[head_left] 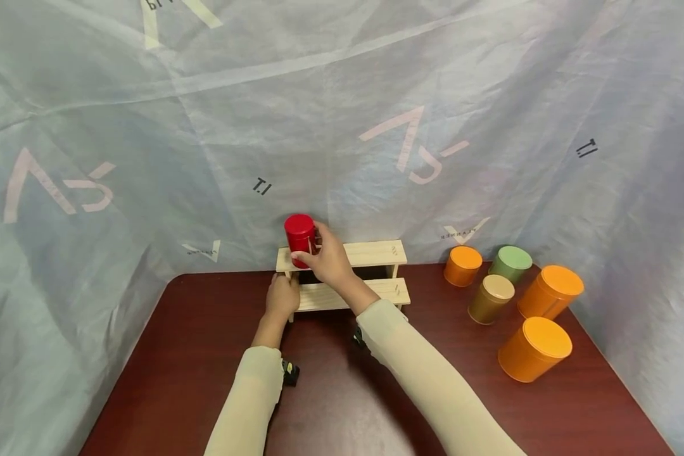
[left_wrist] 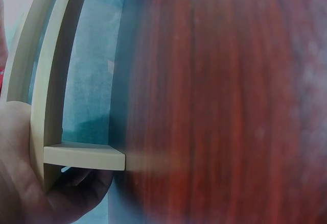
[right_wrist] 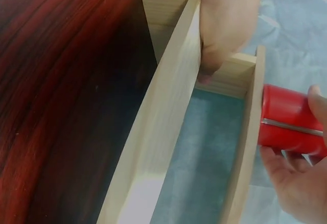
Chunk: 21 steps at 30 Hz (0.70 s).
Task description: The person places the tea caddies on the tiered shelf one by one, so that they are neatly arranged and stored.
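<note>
A red canister (head_left: pixel 300 235) stands on the left end of the upper step of a pale wooden two-step rack (head_left: pixel 370 254). My right hand (head_left: pixel 332 256) holds the canister from its right side, thumb in front; in the right wrist view the canister (right_wrist: pixel 288 118) has its base against the upper board (right_wrist: pixel 249 132), with the right hand (right_wrist: pixel 301 183) around it. My left hand (head_left: pixel 283 296) grips the left end of the lower step. In the left wrist view, fingers of the left hand (left_wrist: pixel 76 196) curl under the board's end beside the rack's leg (left_wrist: pixel 84 156).
On the right of the dark red table (head_left: pixel 205 354) stand several lidded canisters: a small orange one (head_left: pixel 463 266), a green one (head_left: pixel 510 264), a gold one (head_left: pixel 491 299) and two larger orange ones (head_left: pixel 550 292), (head_left: pixel 534 349). Grey cloth (head_left: pixel 319 126) hangs behind the rack.
</note>
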Available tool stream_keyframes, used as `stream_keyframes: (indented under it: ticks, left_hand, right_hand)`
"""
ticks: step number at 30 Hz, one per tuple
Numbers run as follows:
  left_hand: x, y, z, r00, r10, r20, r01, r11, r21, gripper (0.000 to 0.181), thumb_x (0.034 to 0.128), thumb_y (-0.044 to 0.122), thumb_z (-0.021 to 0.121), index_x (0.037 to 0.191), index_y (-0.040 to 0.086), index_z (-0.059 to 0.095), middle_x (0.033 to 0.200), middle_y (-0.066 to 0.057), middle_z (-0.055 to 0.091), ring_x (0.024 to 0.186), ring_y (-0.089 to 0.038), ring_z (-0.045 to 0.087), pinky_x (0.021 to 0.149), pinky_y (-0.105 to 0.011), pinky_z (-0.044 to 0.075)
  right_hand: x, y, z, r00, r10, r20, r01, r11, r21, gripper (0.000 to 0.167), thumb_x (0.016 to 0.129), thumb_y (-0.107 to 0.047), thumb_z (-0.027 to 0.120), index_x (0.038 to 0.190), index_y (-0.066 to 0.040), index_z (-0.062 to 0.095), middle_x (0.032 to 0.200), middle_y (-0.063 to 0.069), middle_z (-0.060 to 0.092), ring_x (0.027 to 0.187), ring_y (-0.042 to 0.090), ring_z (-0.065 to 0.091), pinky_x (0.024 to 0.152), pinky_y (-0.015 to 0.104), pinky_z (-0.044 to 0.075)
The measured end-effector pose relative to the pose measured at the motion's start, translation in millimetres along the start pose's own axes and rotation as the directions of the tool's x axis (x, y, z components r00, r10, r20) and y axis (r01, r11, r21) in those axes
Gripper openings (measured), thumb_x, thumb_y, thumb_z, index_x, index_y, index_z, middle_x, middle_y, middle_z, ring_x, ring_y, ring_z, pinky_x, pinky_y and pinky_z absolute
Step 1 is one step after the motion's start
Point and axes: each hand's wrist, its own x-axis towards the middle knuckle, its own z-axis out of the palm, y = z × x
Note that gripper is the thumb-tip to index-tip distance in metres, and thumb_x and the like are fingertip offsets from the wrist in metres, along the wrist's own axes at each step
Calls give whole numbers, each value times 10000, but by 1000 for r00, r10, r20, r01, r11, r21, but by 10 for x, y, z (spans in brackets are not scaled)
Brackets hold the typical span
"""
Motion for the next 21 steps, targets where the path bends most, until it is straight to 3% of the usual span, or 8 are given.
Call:
stream_keyframes:
  ticks: [6,11,15,19,21]
  left_hand:
    - [-3,3,21,1000,9,-2,-9,1000,-2,446,1148,280,379,1255,-58,650,1289,-235,567,805,-333,588,694,-417,521]
    - [-16,1,8,1000,15,-9,-15,1000,12,423,1137,244,378,1197,-66,659,1275,-256,571,859,-362,613,763,-470,544]
    - [-32,-17,-16,999,9,-34,-8,1000,21,408,1130,226,383,1207,-78,645,1264,-269,577,893,-396,626,810,-519,546]
    - [-31,-17,-7,999,21,-31,-20,1000,21,421,1129,243,382,1269,-81,612,1266,-275,577,894,-394,625,814,-521,541]
    - [-19,-3,5,999,24,-21,-23,1000,18,431,1130,251,374,1223,-81,632,1277,-272,571,879,-384,616,798,-507,536]
  right_hand:
    - [30,56,47,1000,1,-31,-2,999,-39,849,888,-267,876,1576,-52,426,1371,159,664,1199,296,678,994,454,594]
    - [22,80,105,999,19,-33,-20,999,-45,847,909,-260,859,1597,-79,399,1404,144,653,1234,283,673,998,449,594]
    - [7,110,177,1000,21,-21,-22,999,-38,815,933,-304,832,1594,-91,405,1400,133,657,1224,268,677,996,427,594]
    - [-15,168,217,999,31,-44,-33,998,-54,781,940,-359,818,1564,-86,435,1341,118,674,1108,232,671,917,369,580]
    - [-21,192,218,997,33,-63,-37,997,-66,786,934,-374,820,1556,-76,443,1322,117,677,1051,221,656,866,343,561]
